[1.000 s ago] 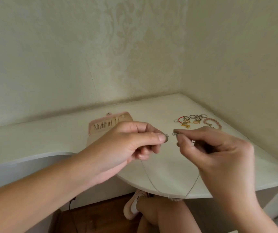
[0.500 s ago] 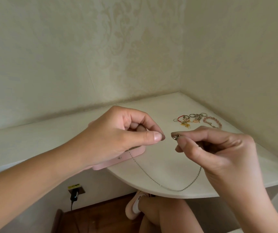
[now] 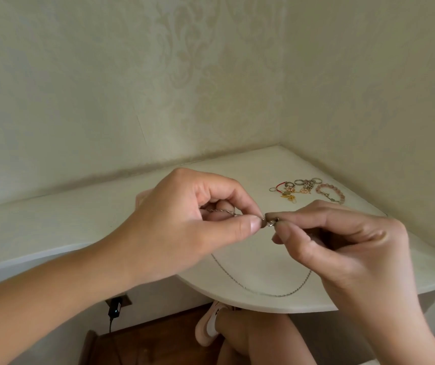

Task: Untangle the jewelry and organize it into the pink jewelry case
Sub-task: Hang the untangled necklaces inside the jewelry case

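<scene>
A thin silver chain (image 3: 269, 293) hangs in a loop between my two hands above the white desk (image 3: 53, 233). My left hand (image 3: 185, 222) pinches one end between thumb and forefinger. My right hand (image 3: 342, 241) pinches the other end, with its small clasp (image 3: 271, 223), and the two ends almost meet. The pink jewelry case (image 3: 140, 196) lies behind my left hand, and only a sliver of it shows. A heap of rings, charms and a red cord (image 3: 294, 188) lies at the desk's far right, with a pink bead bracelet (image 3: 330, 193) beside it.
Walls close the desk in at the back and on the right. The desk's curved front edge (image 3: 263, 308) lies under the chain. Below it are my knee, a pink shoe (image 3: 208, 325), a wooden floor and a plugged-in wall socket (image 3: 116, 305).
My hands have drawn together, so the chain's two ends nearly touch. My left hand rose and now hides most of the case. The camera tilted slightly.
</scene>
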`<action>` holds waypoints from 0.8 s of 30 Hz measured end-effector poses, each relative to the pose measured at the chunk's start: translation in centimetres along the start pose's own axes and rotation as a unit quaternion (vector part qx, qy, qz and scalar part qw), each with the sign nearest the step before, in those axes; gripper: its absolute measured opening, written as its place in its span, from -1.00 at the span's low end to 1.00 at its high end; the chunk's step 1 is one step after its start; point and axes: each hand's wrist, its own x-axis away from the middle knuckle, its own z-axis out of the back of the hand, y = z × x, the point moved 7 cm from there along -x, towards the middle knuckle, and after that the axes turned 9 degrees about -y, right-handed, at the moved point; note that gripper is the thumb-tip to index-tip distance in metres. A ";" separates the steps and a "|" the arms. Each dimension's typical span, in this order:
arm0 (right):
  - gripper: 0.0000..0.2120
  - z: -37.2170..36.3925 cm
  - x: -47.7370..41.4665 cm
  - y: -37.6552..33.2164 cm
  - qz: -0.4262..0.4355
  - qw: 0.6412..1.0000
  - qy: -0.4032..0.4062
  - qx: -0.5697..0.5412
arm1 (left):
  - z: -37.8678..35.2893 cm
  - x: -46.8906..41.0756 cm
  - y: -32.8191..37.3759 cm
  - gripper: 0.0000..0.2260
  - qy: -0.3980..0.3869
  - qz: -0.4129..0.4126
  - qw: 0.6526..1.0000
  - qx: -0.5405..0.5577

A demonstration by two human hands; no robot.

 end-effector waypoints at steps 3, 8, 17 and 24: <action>-0.94 -0.1 -0.1 -0.1 -0.005 1.000 -0.012 -0.020 | -0.4 -0.3 -0.2 -0.78 -0.020 -0.001 0.999 0.041; -0.93 0.1 -0.2 -0.2 -0.010 1.000 -0.017 0.007 | -0.6 -0.4 -0.2 -0.77 -0.024 0.001 0.998 0.058; -0.94 -0.1 -0.4 -0.3 -0.032 0.999 -0.035 0.009 | -0.4 0.0 -0.1 -0.78 -0.008 0.006 1.000 0.017; -0.92 0.1 -0.1 -0.1 -0.045 0.999 -0.005 0.030 | -0.4 0.4 0.3 -0.93 0.007 -0.009 1.000 0.006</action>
